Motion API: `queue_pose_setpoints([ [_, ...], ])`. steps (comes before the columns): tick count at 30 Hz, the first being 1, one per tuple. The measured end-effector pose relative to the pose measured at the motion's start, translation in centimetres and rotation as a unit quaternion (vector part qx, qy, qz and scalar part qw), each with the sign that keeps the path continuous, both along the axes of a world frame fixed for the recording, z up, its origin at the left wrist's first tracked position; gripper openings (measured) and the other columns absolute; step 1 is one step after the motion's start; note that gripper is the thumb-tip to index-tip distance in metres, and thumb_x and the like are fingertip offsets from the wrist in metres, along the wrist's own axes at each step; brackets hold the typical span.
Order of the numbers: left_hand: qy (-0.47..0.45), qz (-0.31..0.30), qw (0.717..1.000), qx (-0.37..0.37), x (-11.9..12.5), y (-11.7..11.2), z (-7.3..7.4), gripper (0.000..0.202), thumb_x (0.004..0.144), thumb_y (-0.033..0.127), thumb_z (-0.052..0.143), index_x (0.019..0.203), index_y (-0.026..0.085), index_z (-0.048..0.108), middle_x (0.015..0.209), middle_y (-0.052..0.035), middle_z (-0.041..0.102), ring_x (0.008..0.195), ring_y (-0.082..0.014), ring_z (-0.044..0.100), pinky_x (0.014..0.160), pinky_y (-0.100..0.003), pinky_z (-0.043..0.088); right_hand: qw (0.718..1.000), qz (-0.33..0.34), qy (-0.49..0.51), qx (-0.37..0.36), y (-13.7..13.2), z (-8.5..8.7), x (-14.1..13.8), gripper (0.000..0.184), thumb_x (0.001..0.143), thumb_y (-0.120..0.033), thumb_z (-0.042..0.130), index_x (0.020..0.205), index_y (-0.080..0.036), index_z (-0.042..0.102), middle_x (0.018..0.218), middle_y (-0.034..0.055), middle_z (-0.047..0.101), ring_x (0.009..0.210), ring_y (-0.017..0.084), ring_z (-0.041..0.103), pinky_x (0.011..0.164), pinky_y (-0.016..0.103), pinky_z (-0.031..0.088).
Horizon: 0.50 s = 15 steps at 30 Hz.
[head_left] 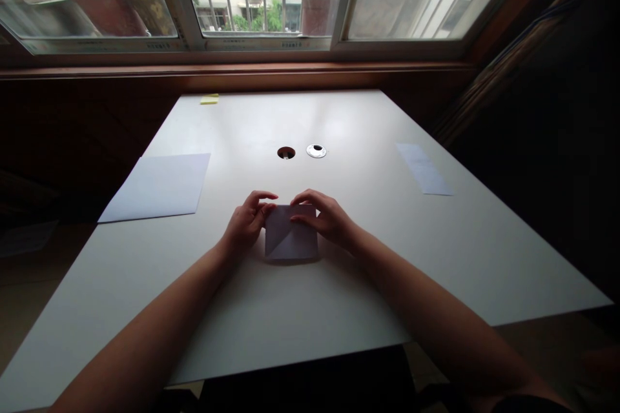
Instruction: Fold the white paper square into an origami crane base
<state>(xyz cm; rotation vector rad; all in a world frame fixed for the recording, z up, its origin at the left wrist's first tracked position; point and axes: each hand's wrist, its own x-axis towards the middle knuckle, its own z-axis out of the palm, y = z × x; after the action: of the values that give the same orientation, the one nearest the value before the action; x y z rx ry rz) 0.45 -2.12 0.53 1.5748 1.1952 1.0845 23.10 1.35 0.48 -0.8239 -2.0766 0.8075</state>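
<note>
A folded sheet of paper (pixel 293 239), pale and roughly square, is held just above the white table, a faint shadow under its near edge. Diagonal crease lines run across its face. My left hand (pixel 247 221) pinches its upper left corner, thumb and finger closed on it and the index finger stretched above. At the top right edge, my right hand (pixel 327 214) grips the paper, with the thumb in front and the fingers curled over the far edge. The back side of the paper is hidden.
A stack of white paper (pixel 159 186) lies at the left edge of the table (pixel 290 329). On the right is a paper strip (pixel 424 169). Beyond my hands are a round cable hole (pixel 286 153) and its cover (pixel 316 151). Yellow sticky notes (pixel 210 99) lie near the window.
</note>
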Motion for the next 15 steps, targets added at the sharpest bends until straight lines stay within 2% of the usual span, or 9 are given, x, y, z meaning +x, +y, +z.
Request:
queue_pose_setpoints([
  [5, 0.024, -0.023, 0.999, -0.002, -0.2, 0.2, -0.2, 0.034, 0.091, 0.049, 0.06, 0.11, 0.021, 0.062, 0.071, 0.0017, 0.067, 0.061, -0.0129, 0.058, 0.06, -0.022, 0.046, 1.0, -0.012, -0.009, 0.0, 0.1, -0.3, 0.0, 0.019, 0.084, -0.031, 0.072, 0.1, -0.025, 0.063, 0.098, 0.003, 0.066, 0.086, 0.017, 0.062, 0.076, 0.029, 0.048],
  [9, 0.017, -0.054, 0.998, -0.018, -0.4, 0.5, -0.8, 0.041, 0.084, 0.046, 0.07, 0.114, 0.021, 0.06, 0.081, -0.0016, 0.072, 0.07, -0.0159, 0.064, 0.064, -0.024, 0.048, 1.0, -0.026, -0.01, -0.008, 0.2, -0.3, 0.0, 0.018, 0.084, -0.028, 0.071, 0.1, -0.025, 0.063, 0.098, 0.0024, 0.066, 0.087, 0.018, 0.062, 0.078, 0.029, 0.048],
  [12, -0.005, -0.073, 0.997, -0.021, -0.4, 0.7, -1.1, 0.042, 0.083, 0.044, 0.071, 0.116, 0.021, 0.058, 0.09, -0.0041, 0.074, 0.077, -0.0168, 0.066, 0.067, -0.024, 0.05, 0.999, -0.033, -0.012, -0.021, 0.3, -0.3, 0.1, 0.017, 0.084, -0.027, 0.071, 0.099, -0.025, 0.063, 0.099, 0.0026, 0.067, 0.089, 0.019, 0.063, 0.08, 0.03, 0.048],
  [15, -0.015, -0.075, 0.997, -0.022, -0.4, 0.7, -1.3, 0.039, 0.084, 0.044, 0.07, 0.114, 0.021, 0.059, 0.091, -0.0044, 0.074, 0.075, -0.0163, 0.066, 0.065, -0.024, 0.05, 0.999, -0.035, -0.01, -0.037, 0.3, -0.3, 0.1, 0.018, 0.083, -0.029, 0.071, 0.099, -0.025, 0.064, 0.1, 0.0029, 0.068, 0.09, 0.019, 0.064, 0.081, 0.031, 0.049],
])
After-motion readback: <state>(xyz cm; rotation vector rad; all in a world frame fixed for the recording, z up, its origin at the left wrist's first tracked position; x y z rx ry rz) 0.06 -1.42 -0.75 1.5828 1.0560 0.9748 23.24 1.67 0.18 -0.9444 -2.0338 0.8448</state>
